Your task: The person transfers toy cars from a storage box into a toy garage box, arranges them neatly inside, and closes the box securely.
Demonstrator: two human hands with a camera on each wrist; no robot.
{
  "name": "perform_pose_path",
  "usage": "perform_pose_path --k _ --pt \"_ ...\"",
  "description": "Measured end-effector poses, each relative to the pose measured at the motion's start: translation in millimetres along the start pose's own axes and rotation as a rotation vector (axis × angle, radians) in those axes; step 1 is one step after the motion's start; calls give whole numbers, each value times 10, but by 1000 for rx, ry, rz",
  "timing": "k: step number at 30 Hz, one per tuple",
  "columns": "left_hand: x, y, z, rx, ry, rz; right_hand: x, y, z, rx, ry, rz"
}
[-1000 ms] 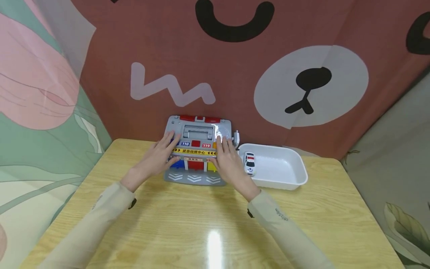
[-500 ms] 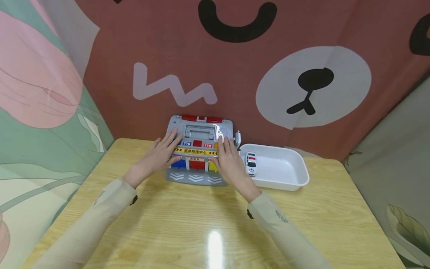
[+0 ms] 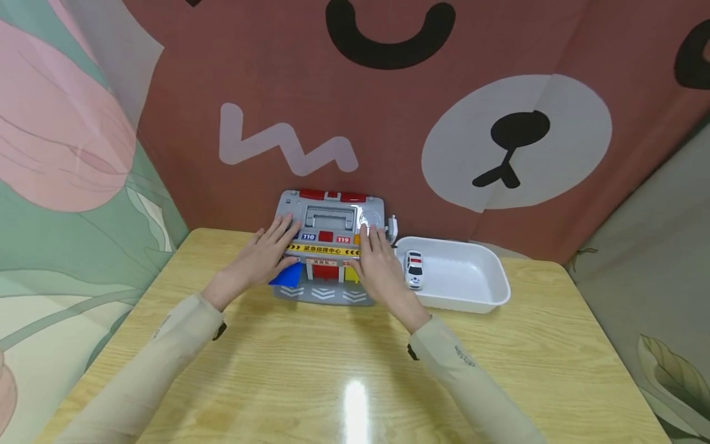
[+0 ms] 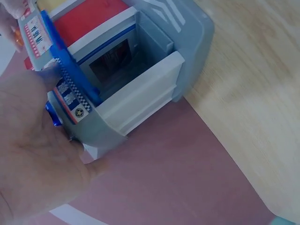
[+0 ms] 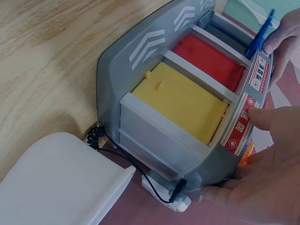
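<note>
A grey toy rescue garage (image 3: pixel 323 296) stands against the backdrop, with blue, red and yellow doors in front. Its blue door (image 3: pixel 288 275) is swung outward, and the left wrist view shows the dark bay (image 4: pixel 112 61) behind it. My left hand (image 3: pixel 261 256) rests on the top left of the garage, fingers straight, thumb at the front edge near the blue door. At the top right lies my right hand (image 3: pixel 379 265), fingers extended on the roof and thumb on the front label. The red door (image 5: pixel 208 61) and yellow door (image 5: pixel 180 101) are closed.
A white plastic tray (image 3: pixel 493 296) stands just right of the garage and holds a white toy police car (image 3: pixel 413 269). A white handset (image 5: pixel 166 192) on a coiled black cord hangs at the garage's right side. The wooden table (image 3: pixel 310 376) extends in front.
The blue door has swung outward from its closed position within the last half second. Both hands stay in nearly the same place on the garage.
</note>
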State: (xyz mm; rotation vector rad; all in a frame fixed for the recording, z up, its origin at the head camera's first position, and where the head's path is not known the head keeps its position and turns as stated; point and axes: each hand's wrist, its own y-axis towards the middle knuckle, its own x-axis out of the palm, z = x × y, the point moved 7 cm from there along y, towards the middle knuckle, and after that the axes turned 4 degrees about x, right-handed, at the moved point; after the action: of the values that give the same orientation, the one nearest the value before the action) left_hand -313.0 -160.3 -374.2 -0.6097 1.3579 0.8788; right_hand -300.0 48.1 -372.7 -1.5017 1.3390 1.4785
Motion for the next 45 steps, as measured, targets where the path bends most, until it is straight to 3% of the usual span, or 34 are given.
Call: perform_pose_path --k 13,29,36,45 --pt "36 -43 42 46 74 106 3 -1 1 0 10 -2" --pt "-16 -57 -3 66 96 64 -34 -10 59 -5 66 -19" --pt "-53 -143 -79 15 172 64 -67 -20 70 -24 116 -15" --pt "-25 -194 -120 5 167 62 -74 -46 113 -14 178 -69"
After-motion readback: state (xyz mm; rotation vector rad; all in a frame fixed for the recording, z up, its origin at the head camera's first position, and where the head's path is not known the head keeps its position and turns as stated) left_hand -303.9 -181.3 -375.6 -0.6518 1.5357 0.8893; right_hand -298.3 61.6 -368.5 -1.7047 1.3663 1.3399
